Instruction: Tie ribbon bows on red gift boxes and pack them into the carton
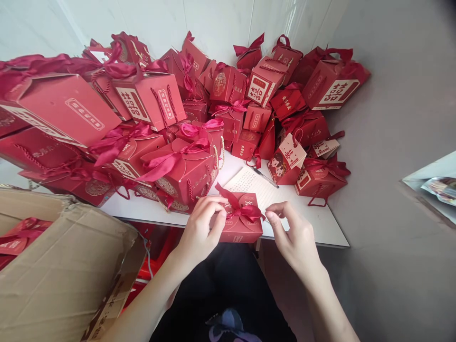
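Observation:
A small red gift box (242, 232) stands at the front edge of the white table (329, 223), with a dark red ribbon bow (245, 212) tied over its top. My left hand (206, 221) is at the box's left side, thumb and fingers pinched near the bow's left part. On the right, my right hand (292, 230) has its thumb and forefinger closed at the tip of the bow's right end. Behind the box lie a handwritten sheet of paper (245, 183) and a black pen (265, 177).
Many red gift boxes (153, 102) with ribbons and cord handles are piled along the back and left of the table. An open cardboard carton (64, 256) holding red boxes stands at the lower left. A grey wall (384, 190) bounds the right.

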